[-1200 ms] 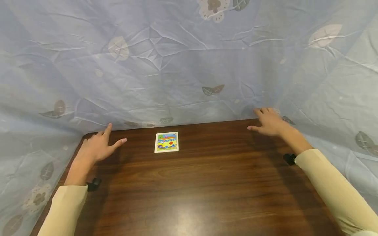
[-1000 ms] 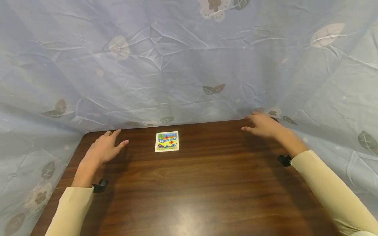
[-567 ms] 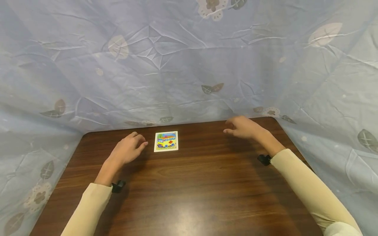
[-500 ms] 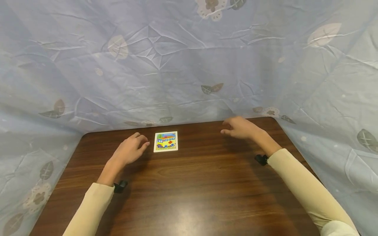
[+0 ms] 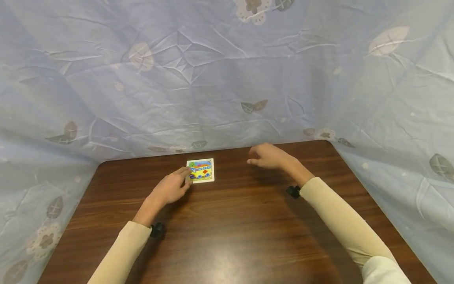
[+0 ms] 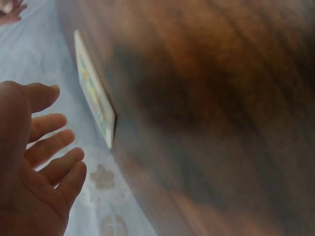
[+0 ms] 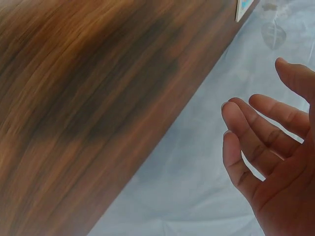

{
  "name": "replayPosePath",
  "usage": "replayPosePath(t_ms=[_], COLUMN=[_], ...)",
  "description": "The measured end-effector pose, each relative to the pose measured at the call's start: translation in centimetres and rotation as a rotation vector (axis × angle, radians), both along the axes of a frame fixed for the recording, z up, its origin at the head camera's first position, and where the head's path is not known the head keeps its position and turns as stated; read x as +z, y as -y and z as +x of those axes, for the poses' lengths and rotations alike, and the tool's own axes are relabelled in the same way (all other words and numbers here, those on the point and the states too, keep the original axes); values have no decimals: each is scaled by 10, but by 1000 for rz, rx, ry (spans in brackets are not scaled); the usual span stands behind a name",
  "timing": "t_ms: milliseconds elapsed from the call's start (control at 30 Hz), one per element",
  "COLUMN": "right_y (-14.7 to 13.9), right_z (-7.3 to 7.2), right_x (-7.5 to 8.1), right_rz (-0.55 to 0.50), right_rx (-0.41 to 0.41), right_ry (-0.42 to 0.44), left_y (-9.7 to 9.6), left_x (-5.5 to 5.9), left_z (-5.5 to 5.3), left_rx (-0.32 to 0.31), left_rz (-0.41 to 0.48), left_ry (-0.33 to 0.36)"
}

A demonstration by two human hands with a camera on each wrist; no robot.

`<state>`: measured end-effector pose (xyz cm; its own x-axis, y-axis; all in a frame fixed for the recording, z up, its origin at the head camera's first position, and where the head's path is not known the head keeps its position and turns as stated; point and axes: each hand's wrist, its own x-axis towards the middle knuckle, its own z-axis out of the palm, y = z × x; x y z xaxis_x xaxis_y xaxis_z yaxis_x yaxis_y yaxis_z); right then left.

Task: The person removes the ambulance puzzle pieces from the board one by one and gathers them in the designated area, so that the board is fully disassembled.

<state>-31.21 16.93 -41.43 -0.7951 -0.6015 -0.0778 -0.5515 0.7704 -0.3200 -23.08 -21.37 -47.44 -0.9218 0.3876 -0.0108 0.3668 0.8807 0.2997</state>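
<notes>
A small square picture board [image 5: 203,171] with a white border and a yellow cartoon ambulance lies flat near the table's far edge. My left hand [image 5: 169,187] hovers at its left side, fingertips overlapping the board's left edge in the head view. From the left wrist view, a gap shows between those fingers [image 6: 51,147] and the board [image 6: 93,93]; they are loosely bent and hold nothing. To the board's right, my right hand [image 5: 270,156] hangs above the table, its fingers [image 7: 256,142] relaxed and holding nothing. Only a corner of the board [image 7: 243,9] appears in the right wrist view.
The dark brown wooden table [image 5: 227,221] has rounded far corners. A pale blue cloth [image 5: 213,79] with leaf and flower prints hangs behind it and along both sides. Each wrist wears a small black device, one on the left [image 5: 157,229] and one on the right [image 5: 293,192].
Both hands have moved inward from the table's far left and right toward the board. My left fingertips now overlap its left edge in the head view. The board stays in place.
</notes>
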Motion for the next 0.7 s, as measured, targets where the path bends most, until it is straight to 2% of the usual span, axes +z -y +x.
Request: replayPosePath(t_ms=[200, 400, 567, 700], right_y=[26, 51, 72, 87], right_z=[-5, -9, -15, -17], right_x=[-6, -13, -18, -21], right_rz=[3, 6, -5, -44], right_rx=[22, 34, 35, 39], right_ry=[21, 27, 10, 30], left_y=[-9, -18, -22, -26], left_x=[-14, -24, -25, -24], left_z=[-2, -3, -1, -3], left_rx=[-32, -90, -91, -109], left_rz=[-1, -63, -80, -86], left_ry=[30, 3, 4, 7])
